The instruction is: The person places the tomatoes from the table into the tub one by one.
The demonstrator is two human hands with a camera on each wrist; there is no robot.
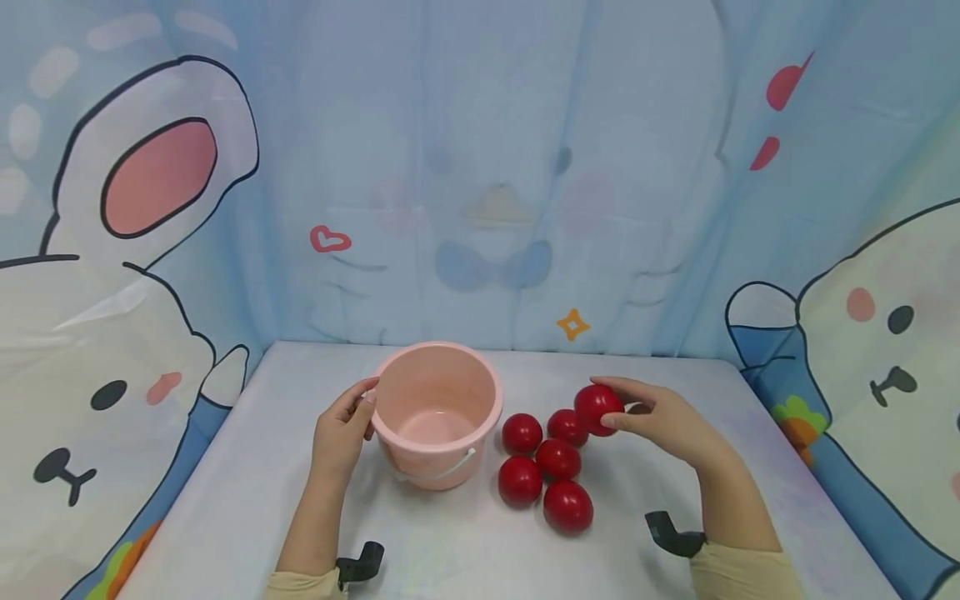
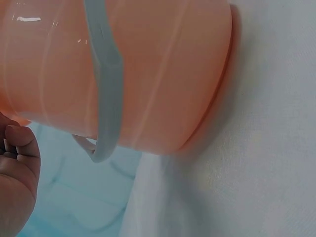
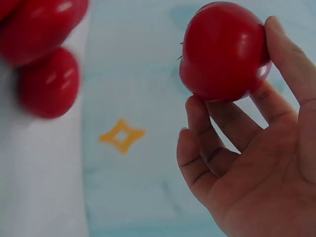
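A pink bucket (image 1: 420, 454) stands upright on the table, and its inside shows only bare bottom and wall. My left hand (image 1: 341, 429) holds the bucket's rim at its left side, with the thumb and fingers at the edge. The white handle (image 2: 106, 84) hangs down against the bucket's outer wall. My right hand (image 1: 663, 417) pinches a shiny red tomato (image 3: 224, 52) between thumb and fingertips, raised above the table. Several more tomatoes (image 1: 558, 460) lie in a loose cluster between the bucket and my right hand.
A pale cloth covers the table (image 1: 465, 558). Behind it hangs a light blue curtain (image 1: 637, 208) printed with cartoon animals, which also lines both sides. Dark straps (image 1: 675, 537) sit at both wrists, by the light yellow sleeves (image 1: 746, 575).
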